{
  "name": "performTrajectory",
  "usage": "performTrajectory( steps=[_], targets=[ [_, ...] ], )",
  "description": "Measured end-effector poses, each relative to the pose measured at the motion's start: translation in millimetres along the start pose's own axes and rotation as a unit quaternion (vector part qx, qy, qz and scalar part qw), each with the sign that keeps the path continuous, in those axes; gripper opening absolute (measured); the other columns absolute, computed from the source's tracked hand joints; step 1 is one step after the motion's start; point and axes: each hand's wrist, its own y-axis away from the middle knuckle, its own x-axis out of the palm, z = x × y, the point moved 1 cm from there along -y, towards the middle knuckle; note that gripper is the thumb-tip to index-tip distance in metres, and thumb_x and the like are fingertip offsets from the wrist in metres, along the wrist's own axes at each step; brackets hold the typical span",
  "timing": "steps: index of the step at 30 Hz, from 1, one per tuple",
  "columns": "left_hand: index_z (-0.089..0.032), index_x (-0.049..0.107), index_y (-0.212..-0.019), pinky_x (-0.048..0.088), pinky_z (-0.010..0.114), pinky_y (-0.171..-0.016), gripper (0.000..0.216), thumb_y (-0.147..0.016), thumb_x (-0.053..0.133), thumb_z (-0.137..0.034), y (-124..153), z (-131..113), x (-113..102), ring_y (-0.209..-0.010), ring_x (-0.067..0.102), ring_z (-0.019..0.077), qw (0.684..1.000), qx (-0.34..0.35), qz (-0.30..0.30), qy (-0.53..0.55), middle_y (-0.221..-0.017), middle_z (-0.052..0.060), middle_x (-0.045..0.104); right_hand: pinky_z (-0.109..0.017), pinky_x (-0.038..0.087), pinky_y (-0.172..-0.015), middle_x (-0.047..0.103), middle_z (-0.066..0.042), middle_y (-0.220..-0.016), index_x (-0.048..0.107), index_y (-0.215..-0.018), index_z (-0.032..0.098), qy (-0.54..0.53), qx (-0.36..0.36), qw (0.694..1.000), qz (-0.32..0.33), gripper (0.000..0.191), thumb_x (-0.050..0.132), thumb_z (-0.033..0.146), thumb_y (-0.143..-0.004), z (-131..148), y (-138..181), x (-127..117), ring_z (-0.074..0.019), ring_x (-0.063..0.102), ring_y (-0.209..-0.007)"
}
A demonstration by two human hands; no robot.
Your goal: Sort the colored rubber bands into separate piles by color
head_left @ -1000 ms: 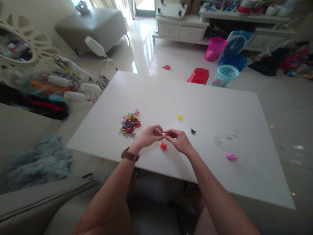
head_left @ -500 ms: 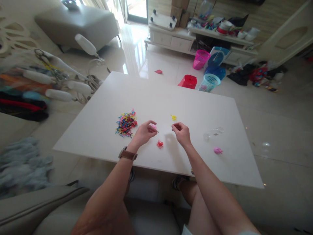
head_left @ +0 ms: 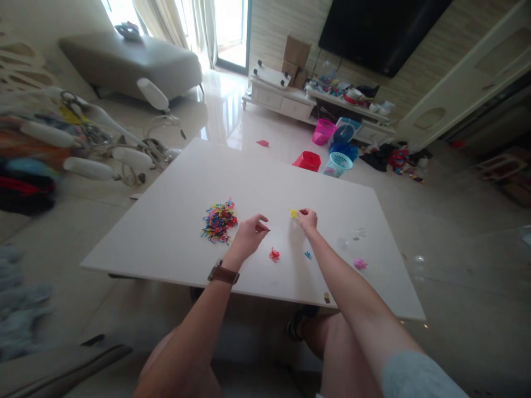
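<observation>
On the white table, small coloured rubber bands lie in a mixed pile to the left of my left hand. Thumb and fingertips of that hand pinch a small dark rubber band. My right hand is closed in a pinch at the edge of a little yellow rubber band cluster; whatever its fingertips hold is too small to make out. A red rubber band cluster lies between my forearms. Beside my right forearm are a few blue rubber bands.
Right of my right arm lie a clear plastic bottle-like object and a pink object. A small dark-and-yellow item sits at the near edge. Beyond the table stand a red bin and a light blue basket.
My right hand has moved forward to the yellow cluster, uncovering the blue rubber bands. My left hand stays near its place, still pinching. The camera view has tilted up.
</observation>
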Motion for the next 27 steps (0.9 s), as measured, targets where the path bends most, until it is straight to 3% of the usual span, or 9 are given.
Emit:
performTrajectory(
  steps=[5, 10, 13, 15, 18, 27],
  targets=[
    [-0.021, 0.066, -0.097, 0.056, 0.029, -0.077, 0.023, -0.08, 0.064, -0.005, 3.1, -3.5, -3.5, -0.079, 0.072, 0.0169, 1.0, 0.006, 0.0, -0.029, -0.082, 0.003, 0.076, -0.029, 0.049, -0.078, 0.072, -0.006, -0.078, 0.062, -0.071, 0.021, 0.023, -0.003, 1.0, -0.003, 0.011, 0.068, 0.029, -0.065, 6.6, -4.6, -0.4, -0.0196, 0.065, -0.079],
    [-0.02, 0.066, -0.094, 0.056, 0.03, -0.076, 0.025, -0.077, 0.063, -0.002, 1.8, -2.8, -0.7, -0.079, 0.072, 0.018, 0.999, 0.007, 0.002, -0.042, -0.082, 0.003, 0.076, -0.028, 0.052, -0.07, 0.073, -0.007, -0.089, 0.066, -0.089, 0.017, -0.016, -0.014, 0.999, 0.025, 0.024, 0.061, 0.035, -0.074, 14.5, 35.3, -24.8, -0.0171, 0.065, -0.074],
    [-0.02, 0.067, -0.094, 0.056, 0.029, -0.075, 0.027, -0.075, 0.061, -0.001, 0.9, -2.7, 6.9, -0.079, 0.072, 0.0182, 0.999, 0.013, 0.012, -0.041, -0.082, 0.004, 0.076, -0.028, 0.054, -0.07, 0.072, -0.003, -0.083, 0.069, -0.089, 0.018, -0.052, -0.053, 0.991, 0.109, 0.025, 0.066, 0.038, -0.074, 25.0, 79.0, -39.8, -0.0156, 0.066, -0.071],
    [-0.019, 0.067, -0.095, 0.055, 0.029, -0.075, 0.027, -0.076, 0.062, -0.002, 1.8, -2.7, 13.3, -0.079, 0.072, 0.0183, 0.999, 0.013, 0.016, -0.041, -0.082, 0.004, 0.075, -0.029, 0.054, -0.074, 0.074, -0.004, -0.086, 0.07, -0.09, 0.018, -0.081, -0.131, 0.961, 0.231, 0.024, 0.07, 0.038, -0.077, 31.5, 109.3, -43.1, -0.0162, 0.067, -0.077],
    [-0.019, 0.067, -0.097, 0.055, 0.029, -0.074, 0.025, -0.076, 0.063, -0.006, 5.4, -2.3, 22.5, -0.079, 0.071, 0.0179, 0.999, 0.02, 0.027, -0.026, -0.082, 0.004, 0.075, -0.03, 0.056, -0.076, 0.076, -0.007, -0.1, 0.072, -0.101, 0.019, -0.117, -0.15, 0.94, 0.285, 0.027, 0.071, 0.036, -0.08, 33.5, 139.2, -41.4, -0.0165, 0.07, -0.083],
    [-0.019, 0.065, -0.1, 0.055, 0.027, -0.07, 0.027, -0.075, 0.062, -0.009, 5.1, 4.9, 33.1, -0.076, 0.069, 0.0167, 0.997, 0.015, 0.058, -0.039, -0.082, 0.003, 0.072, -0.029, 0.054, -0.077, 0.078, -0.001, -0.082, 0.076, -0.087, 0.02, -0.029, -0.208, 0.926, 0.315, 0.011, 0.067, 0.016, -0.082, 30.1, 131.2, -32.6, -0.016, 0.071, -0.077]
  ],
)
